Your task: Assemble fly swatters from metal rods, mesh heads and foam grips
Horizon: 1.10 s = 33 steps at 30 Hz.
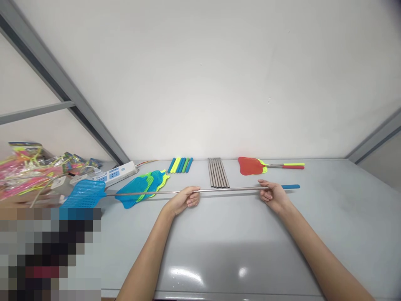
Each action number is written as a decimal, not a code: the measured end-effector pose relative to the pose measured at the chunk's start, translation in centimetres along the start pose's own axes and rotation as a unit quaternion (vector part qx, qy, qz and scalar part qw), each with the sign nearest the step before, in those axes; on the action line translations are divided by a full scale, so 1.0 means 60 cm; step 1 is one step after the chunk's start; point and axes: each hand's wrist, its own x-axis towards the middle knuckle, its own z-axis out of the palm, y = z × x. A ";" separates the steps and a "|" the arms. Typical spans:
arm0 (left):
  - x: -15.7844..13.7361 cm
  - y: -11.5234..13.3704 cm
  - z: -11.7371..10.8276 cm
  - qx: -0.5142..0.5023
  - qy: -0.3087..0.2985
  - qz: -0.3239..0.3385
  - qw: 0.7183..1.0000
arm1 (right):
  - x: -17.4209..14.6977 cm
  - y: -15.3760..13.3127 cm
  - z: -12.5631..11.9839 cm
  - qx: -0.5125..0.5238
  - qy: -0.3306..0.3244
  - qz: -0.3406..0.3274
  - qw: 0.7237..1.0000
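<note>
A long fly swatter with a telescopic metal rod [228, 190] lies across my view, its blue mesh head [86, 194] at the left and its blue handle [291, 187] at the right. My left hand [185, 198] is closed around the middle of the rod. Near the handle, my right hand [273, 195] grips the rod, with some fingers loosely curled. The rod is drawn out and held above the table. Behind it lie several loose metal tubes [218, 172] side by side, and two finished swatters, one with a red head [250, 166].
Blue and yellow-green swatter heads [134, 190] are stacked on the grey table [225, 234]. Several coloured handles [181, 165] lie in a row by the wall. A white power strip [117, 173] and a heap of packaged goods [28, 171] are at the left, beside a pixelated area.
</note>
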 end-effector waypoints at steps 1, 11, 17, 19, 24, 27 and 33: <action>0.000 -0.001 0.000 -0.002 0.002 -0.001 1.000 | 0.000 0.001 0.001 0.000 0.000 -0.004 1.000; 0.002 -0.002 0.007 -0.001 0.021 0.001 1.000 | 0.002 0.005 0.002 0.008 0.005 -0.026 1.000; 0.002 -0.002 0.008 0.005 0.026 0.004 1.000 | 0.005 0.007 0.000 0.014 0.011 -0.034 0.999; 0.003 -0.002 0.008 0.006 0.027 0.002 1.000 | 0.006 0.007 0.001 0.016 0.014 -0.034 0.999; 0.004 -0.001 0.009 0.005 0.034 -0.001 0.999 | 0.004 0.004 0.004 0.022 0.021 -0.032 0.999; 0.003 0.000 0.010 0.004 0.041 -0.001 0.999 | 0.003 0.003 0.004 0.027 0.021 -0.036 0.999; 0.000 0.002 0.011 -0.001 0.046 0.002 0.999 | 0.005 0.004 0.001 0.035 0.020 -0.051 0.998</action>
